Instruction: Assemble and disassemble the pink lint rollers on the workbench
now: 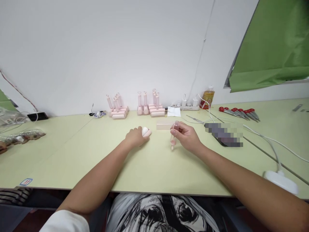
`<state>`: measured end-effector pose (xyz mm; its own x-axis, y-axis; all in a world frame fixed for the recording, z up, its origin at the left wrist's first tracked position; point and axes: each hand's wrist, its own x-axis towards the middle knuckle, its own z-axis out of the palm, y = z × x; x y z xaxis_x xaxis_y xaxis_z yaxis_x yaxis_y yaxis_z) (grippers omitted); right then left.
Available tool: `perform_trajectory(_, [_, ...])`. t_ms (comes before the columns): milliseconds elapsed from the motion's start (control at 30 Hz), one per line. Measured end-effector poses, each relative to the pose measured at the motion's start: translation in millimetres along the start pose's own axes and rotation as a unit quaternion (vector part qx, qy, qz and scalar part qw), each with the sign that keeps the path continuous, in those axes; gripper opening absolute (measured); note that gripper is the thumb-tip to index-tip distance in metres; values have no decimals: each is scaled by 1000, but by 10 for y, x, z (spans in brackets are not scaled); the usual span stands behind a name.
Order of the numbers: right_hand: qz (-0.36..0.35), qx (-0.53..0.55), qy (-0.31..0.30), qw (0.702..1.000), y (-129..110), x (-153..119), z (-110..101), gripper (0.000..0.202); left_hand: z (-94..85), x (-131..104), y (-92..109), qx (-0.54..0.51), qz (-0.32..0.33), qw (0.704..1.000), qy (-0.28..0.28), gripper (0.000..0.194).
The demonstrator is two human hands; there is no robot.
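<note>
Fingers of my left hand (pixel 135 136) curl round a pink piece with a white rounded end (pixel 145 131), low over the table; the hand covers much of it. Pinched in my right hand (pixel 187 136) is a slim translucent pink handle (pixel 173 141), tilted with its narrow pale tip pointing down. Behind that hand, a clear pink rectangular cover (pixel 164 125) lies on the table. Along the wall stand several pink pieces with upright, loop-topped handles (pixel 157 101), among pink roller-shaped parts (pixel 157 112).
A power strip (pixel 190 108), white paper (pixel 174 111) and bottle (pixel 207 96) are near the wall. Right of me lie tweezers (pixel 195 119), red-tipped grey tools (pixel 238 112), a blurred-out device (pixel 224 134) with cables, and a white box (pixel 281 182). Wrapped packages (pixel 23 137) are far left.
</note>
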<state>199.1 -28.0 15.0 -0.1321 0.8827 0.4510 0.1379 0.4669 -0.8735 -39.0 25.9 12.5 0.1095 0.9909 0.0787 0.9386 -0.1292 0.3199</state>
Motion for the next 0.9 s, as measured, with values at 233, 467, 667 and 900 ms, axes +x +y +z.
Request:
perform_trajectory(233, [47, -14, -81, 995, 127, -21, 21, 38, 33, 35, 36, -305, 27, 952, 1, 45])
perform_trajectory(467, [-39, -140, -133, 980, 145, -54, 62, 34, 31, -157, 297, -544, 122, 825, -90, 45])
perform_trajectory(667, [-69, -189, -145, 969, 59, -91, 87, 31, 24, -227, 342, -578, 133, 799, -102, 43])
perform_trajectory(900, [-33, -178, -144, 973, 57, -100, 96, 30, 15, -209, 305, -587, 140, 788, -121, 43])
